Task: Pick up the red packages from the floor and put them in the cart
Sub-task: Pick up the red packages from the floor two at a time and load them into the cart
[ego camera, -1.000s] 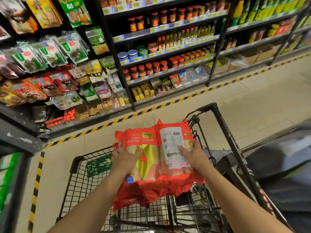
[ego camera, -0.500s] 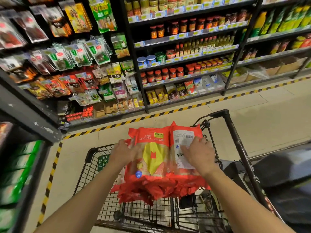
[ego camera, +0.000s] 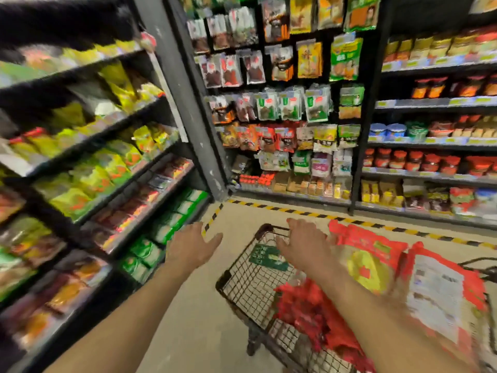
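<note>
The red packages lie in the black wire cart at the lower right, blurred by motion. One shows a yellow panel, another a white label. More crumpled red wrapping sits lower in the basket. My right hand hovers over the cart's front, fingers spread, holding nothing and apart from the packages. My left hand is out to the left of the cart above the floor, fingers straight and empty.
Shelves of snack bags stand close on the left. Hanging packets and jars fill the shelving ahead. A yellow and black striped line runs along the shelf base on the beige floor.
Both hands have let go of the red packages, which now lie in the cart. The view has swung left, so the cart sits at the right. Both hands are open.
</note>
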{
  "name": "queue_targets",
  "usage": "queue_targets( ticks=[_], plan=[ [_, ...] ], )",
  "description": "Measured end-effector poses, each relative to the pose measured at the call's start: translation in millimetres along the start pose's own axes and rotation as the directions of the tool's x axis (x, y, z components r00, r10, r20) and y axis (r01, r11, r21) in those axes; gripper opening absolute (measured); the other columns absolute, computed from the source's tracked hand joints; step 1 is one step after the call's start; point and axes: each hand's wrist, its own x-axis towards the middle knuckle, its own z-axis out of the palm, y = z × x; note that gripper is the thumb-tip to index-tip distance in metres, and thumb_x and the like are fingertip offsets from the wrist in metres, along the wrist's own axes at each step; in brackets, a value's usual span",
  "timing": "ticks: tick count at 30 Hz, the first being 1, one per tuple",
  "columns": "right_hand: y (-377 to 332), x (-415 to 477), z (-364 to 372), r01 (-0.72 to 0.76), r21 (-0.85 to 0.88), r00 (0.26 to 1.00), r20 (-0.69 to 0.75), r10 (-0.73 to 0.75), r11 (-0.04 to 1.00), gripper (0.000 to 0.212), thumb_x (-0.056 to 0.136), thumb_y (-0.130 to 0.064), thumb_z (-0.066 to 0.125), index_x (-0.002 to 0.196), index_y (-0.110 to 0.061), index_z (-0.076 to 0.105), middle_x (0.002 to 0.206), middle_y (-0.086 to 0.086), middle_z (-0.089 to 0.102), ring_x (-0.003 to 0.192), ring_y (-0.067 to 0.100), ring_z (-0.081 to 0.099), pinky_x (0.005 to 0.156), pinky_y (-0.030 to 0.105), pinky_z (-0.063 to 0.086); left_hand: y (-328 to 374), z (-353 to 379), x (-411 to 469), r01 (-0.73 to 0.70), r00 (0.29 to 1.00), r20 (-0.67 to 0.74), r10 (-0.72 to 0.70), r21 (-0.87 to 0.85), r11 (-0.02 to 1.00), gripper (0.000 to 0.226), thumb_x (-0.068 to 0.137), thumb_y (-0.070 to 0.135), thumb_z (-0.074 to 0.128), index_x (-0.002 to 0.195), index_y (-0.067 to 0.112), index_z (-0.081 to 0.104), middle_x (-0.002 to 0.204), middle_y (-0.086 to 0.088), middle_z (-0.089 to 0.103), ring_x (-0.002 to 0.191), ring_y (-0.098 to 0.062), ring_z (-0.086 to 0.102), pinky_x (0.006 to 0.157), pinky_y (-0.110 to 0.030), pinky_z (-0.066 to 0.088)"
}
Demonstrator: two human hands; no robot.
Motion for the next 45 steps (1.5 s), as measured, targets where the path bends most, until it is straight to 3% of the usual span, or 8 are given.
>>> queue_targets(
  ticks=[5, 12, 18, 23, 31, 36, 41, 45],
  plan=[
    [-144, -15, 19, 0.28, -0.06, 0.96, 0.049, -0.277, 0.958, 0.069, 0.107, -0.063, 0.042, 0.155, -0.014, 0.043, 0.145, 0.013, 0.057, 0.132, 0.036, 0.054, 0.104, 0.048, 0.048, -146, -45, -71, 0.241, 0.967, -0.082, -0.242, -0.02, 0.97, 0.084, 0.102, 0.077, 0.046, 0.162, 0.017, 0.046, 0.161, -0.013, 0.053, 0.146, -0.043, 0.05, 0.116, -0.05, 0.048],
    [-341, -106, 59, 0.587, -0.102, 0.808, 0.132, -0.574, 0.803, 0.067, 0.105, -0.062, 0.045, 0.151, -0.012, 0.045, 0.149, 0.013, 0.055, 0.138, 0.036, 0.049, 0.111, 0.047, 0.044, -331, -70, -225, 0.542, 0.832, -0.121, -0.541, -0.032, 0.84, 0.082, 0.101, 0.081, 0.043, 0.158, 0.022, 0.05, 0.159, -0.009, 0.054, 0.145, -0.04, 0.05, 0.113, -0.053, 0.046],
    [-474, -209, 100, 0.808, -0.112, 0.588, 0.212, -0.78, 0.579, 0.075, 0.105, -0.067, 0.043, 0.157, -0.013, 0.044, 0.146, 0.011, 0.06, 0.134, 0.035, 0.056, 0.107, 0.047, 0.05, -449, -58, -372, 0.75, 0.646, -0.122, -0.754, -0.084, 0.656, 0.079, 0.103, 0.076, 0.046, 0.159, 0.021, 0.048, 0.16, -0.009, 0.052, 0.148, -0.039, 0.046, 0.114, -0.051, 0.046],
    [-563, -288, 128, 0.932, -0.09, 0.362, 0.303, -0.882, 0.351, 0.072, 0.108, -0.064, 0.039, 0.158, -0.012, 0.039, 0.154, 0.012, 0.052, 0.143, 0.034, 0.047, 0.113, 0.048, 0.043, -505, -47, -480, 0.88, 0.429, -0.105, -0.897, -0.174, 0.441, 0.078, 0.102, 0.076, 0.046, 0.157, 0.022, 0.049, 0.159, -0.007, 0.054, 0.147, -0.036, 0.048, 0.115, -0.053, 0.045],
    [-680, -403, 172, 1.0, -0.014, -0.014, 0.358, -0.933, -0.021, 0.07, 0.107, -0.064, 0.042, 0.158, -0.015, 0.039, 0.153, 0.011, 0.052, 0.141, 0.035, 0.049, 0.112, 0.049, 0.044, -558, -18, -615, 0.956, 0.052, -0.041, -0.998, -0.285, 0.061, 0.078, 0.098, 0.078, 0.049, 0.148, 0.018, 0.056, 0.152, -0.012, 0.059, 0.142, -0.04, 0.05, 0.113, -0.052, 0.048],
    [-743, -461, 199, 0.974, 0.056, -0.226, 0.365, -0.903, -0.221, 0.069, 0.106, -0.064, 0.044, 0.155, -0.016, 0.044, 0.151, 0.012, 0.055, 0.14, 0.035, 0.051, 0.113, 0.048, 0.045, -575, -14, -665, 0.955, -0.126, -0.014, -0.992, -0.274, -0.118, 0.081, 0.104, 0.074, 0.046, 0.163, 0.019, 0.045, 0.168, -0.01, 0.046, 0.153, -0.034, 0.044, 0.121, -0.048, 0.04],
    [-789, -507, 226, 0.923, 0.127, -0.384, 0.378, -0.842, -0.364, 0.066, 0.105, -0.063, 0.046, 0.153, -0.017, 0.045, 0.15, 0.011, 0.056, 0.14, 0.035, 0.051, 0.113, 0.05, 0.044, -584, -7, -693, 0.93, -0.309, 0.036, -0.95, -0.199, -0.31, 0.085, 0.103, 0.078, 0.041, 0.167, 0.023, 0.038, 0.172, -0.008, 0.041, 0.155, -0.035, 0.041, 0.12, -0.052, 0.04],
    [-814, -536, 252, 0.866, 0.178, -0.499, 0.383, -0.778, -0.467, 0.071, 0.105, -0.063, 0.044, 0.159, -0.016, 0.041, 0.155, 0.014, 0.053, 0.142, 0.037, 0.049, 0.115, 0.052, 0.043, -588, 3, -708, 0.893, -0.415, 0.066, -0.907, -0.16, -0.42, 0.083, 0.101, 0.08, 0.042, 0.162, 0.023, 0.046, 0.165, -0.008, 0.05, 0.148, -0.037, 0.048, 0.115, -0.053, 0.045]
  ],
)
